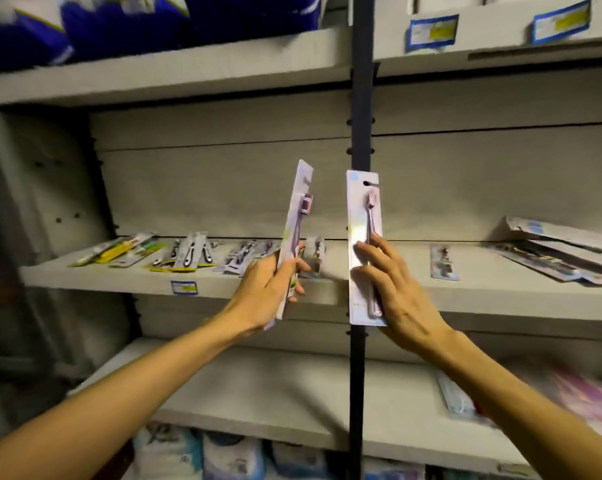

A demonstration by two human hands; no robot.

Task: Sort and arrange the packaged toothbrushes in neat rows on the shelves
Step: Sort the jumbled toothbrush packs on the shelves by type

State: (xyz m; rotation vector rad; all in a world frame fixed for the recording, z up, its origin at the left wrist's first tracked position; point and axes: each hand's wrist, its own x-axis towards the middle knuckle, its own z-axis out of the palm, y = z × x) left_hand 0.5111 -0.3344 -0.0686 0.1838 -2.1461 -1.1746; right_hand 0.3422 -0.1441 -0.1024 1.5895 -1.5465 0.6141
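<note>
My left hand [271, 292] grips the lower end of a packaged purple toothbrush [297, 216], held upright and tilted slightly right in front of the middle shelf [119, 280]. My right hand [391, 285] holds a second packaged pink toothbrush [362, 216] upright, fingers curled over its front, just before the dark shelf post [361, 98]. Several packaged toothbrushes [185, 252] lie in a loose row on the left half of the middle shelf. One pack [444, 261] lies alone on the right half, and a stack of packs [566, 251] sits at the far right.
Blue and white bags [112, 19] fill the top left shelf. Price labels [431, 31] hang on the upper right shelf edge. The lower shelf [258, 393] carries blurred packages [576, 396] at its right end. More wrapped goods [230, 455] sit beneath.
</note>
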